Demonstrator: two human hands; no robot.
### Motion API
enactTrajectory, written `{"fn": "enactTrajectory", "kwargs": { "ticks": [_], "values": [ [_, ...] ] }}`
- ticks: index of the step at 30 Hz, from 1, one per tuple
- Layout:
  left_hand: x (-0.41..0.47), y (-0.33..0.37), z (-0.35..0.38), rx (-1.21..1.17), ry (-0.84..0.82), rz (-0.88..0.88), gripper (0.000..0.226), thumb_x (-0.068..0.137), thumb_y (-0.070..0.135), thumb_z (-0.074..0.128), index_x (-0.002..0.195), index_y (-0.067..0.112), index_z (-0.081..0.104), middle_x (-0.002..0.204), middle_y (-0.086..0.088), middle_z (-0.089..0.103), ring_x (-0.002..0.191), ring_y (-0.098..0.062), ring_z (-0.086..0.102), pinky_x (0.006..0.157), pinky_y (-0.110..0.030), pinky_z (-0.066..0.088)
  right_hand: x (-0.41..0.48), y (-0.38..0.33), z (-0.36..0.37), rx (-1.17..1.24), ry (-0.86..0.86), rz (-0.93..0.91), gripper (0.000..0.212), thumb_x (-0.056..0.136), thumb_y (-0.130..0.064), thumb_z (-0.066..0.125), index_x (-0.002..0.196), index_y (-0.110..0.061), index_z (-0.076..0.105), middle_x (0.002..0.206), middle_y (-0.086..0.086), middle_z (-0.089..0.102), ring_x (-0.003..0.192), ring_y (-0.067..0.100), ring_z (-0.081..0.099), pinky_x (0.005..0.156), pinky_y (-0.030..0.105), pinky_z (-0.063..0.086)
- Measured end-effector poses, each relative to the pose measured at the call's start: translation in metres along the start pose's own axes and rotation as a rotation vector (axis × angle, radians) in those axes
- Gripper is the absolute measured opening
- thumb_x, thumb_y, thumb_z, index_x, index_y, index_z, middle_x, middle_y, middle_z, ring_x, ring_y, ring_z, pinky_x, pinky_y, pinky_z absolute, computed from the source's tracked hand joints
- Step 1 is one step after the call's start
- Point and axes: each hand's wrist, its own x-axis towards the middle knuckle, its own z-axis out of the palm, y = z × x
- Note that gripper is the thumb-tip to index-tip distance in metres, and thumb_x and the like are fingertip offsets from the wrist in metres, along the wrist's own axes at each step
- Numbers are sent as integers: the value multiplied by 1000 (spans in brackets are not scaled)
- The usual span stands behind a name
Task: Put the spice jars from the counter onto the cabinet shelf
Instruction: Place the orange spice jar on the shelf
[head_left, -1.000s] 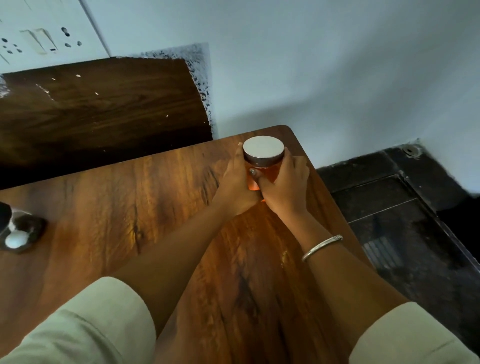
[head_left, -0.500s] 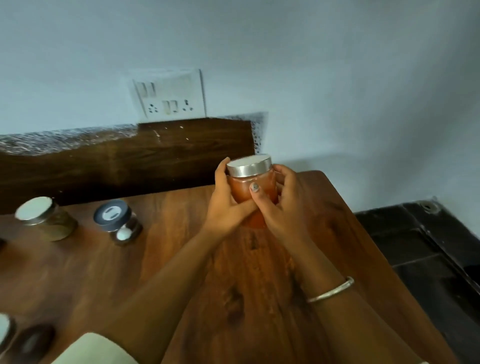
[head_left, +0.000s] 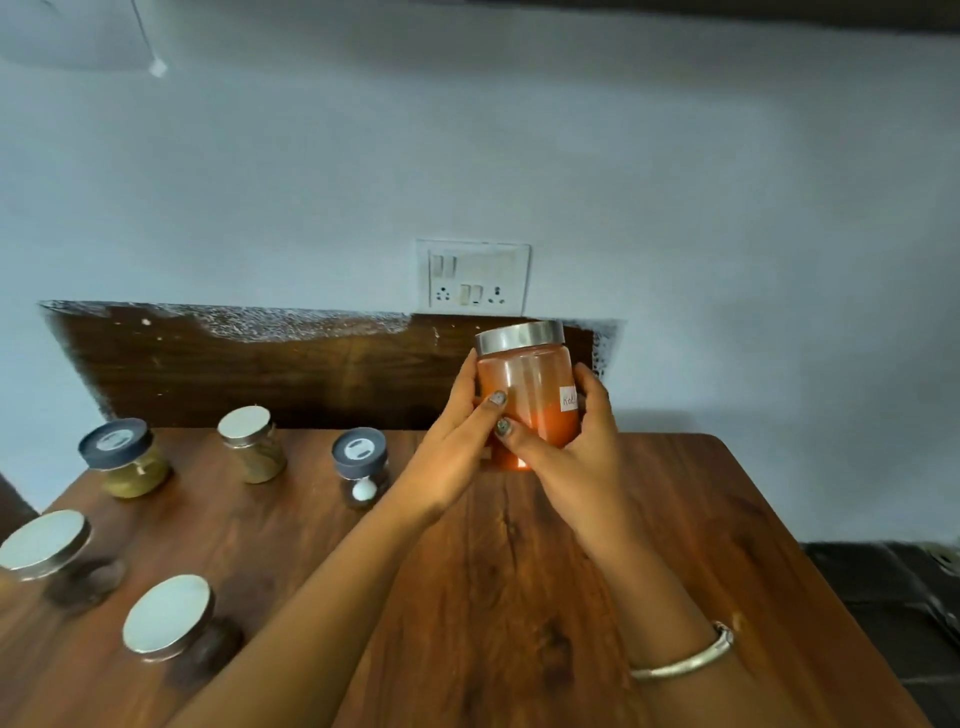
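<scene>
Left hand (head_left: 457, 447) & right hand (head_left: 571, 457) are both clamped on the orange jar (head_left: 524, 395): left fingers wrap its left side w/ the thumb across the front, right hand cups the lower right side w/ the thumb on the front, and the two thumbs sit close together. Jar is roughly upright, tilted a little, and looks lifted clear of the tabletop (head_left: 519, 597), over its far edge. It has a silver lid (head_left: 519, 338) on top, reddish-orange powder in the lower part, and a small white label (head_left: 569, 399) on the right, partly hidden by fingers, text not readable in full. A silver bangle (head_left: 685, 660) is on the right wrist. Left of the hands, along the back of the tabletop: a blue-lid jar w/ dark contents (head_left: 361, 465) nearest, then a silver-lid jar w/ brownish powder (head_left: 252, 444), then a blue-lid jar w/ yellowish powder (head_left: 124, 457). Nearer the front left edge, 2 dark jars w/ silver lids (head_left: 49, 553) & (head_left: 174, 621), apart from each other. Behind the tabletop stands a dark wood board (head_left: 260, 374) against the pale wall, w/ a white socket plate (head_left: 472, 278) just above it.
</scene>
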Motion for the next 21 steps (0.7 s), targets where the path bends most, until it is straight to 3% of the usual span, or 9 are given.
{"fn": "enactTrajectory", "kwargs": {
  "ticks": [3,8,11,13,16,19,21],
  "values": [
    [-7,8,-11,-88,-14,-57,65,85,44,56,141,34,22,128,7,51,112,-16,59,83,-37,57,-7,-14,5,-127,-9,-70,91,71,-40,78,145,-32,26,142,-5,38,124,14,45,97,34,48],
    [-10,12,-28,-114,55,8,77,68,30,70,133,28,28,120,0,56,104,-17,64,79,-32,57,-13,-24,6,-2,-151,-95,80,76,-26,76,141,-42,31,130,-15,43,116,10,49,91,36,54],
    [-12,15,-33,-171,45,-9,73,70,32,67,133,29,30,122,-3,55,104,-23,64,69,-31,57,-11,-27,8,102,-321,-49,79,79,-30,73,142,-44,27,122,-21,49,115,12,54,93,40,54],
    [-11,16,-35,-132,51,14,65,78,32,59,136,30,29,125,-3,54,107,-24,62,73,-35,58,-11,-29,11,109,-329,-58,80,73,-40,74,140,-44,31,120,-21,53,114,12,57,93,41,54],
    [-9,20,-39,22,55,80,69,89,39,55,146,37,17,134,5,50,113,-16,60,89,-41,54,-8,-30,14,91,-250,-98,86,59,-56,72,136,-46,35,119,-21,56,112,9,58,93,39,54],
    [-9,27,-43,187,36,126,67,93,32,47,142,46,2,124,21,49,103,7,58,86,-25,55,-4,-30,14,83,-174,-103,97,56,-58,71,143,-42,30,116,-24,56,111,8,58,93,40,54],
    [-10,30,-47,237,-20,122,76,91,26,52,140,44,-3,116,28,47,97,14,58,79,-12,52,-3,-30,12,83,-178,-117,97,60,-53,71,146,-39,28,117,-25,54,114,9,57,93,39,54]
  ]
}}
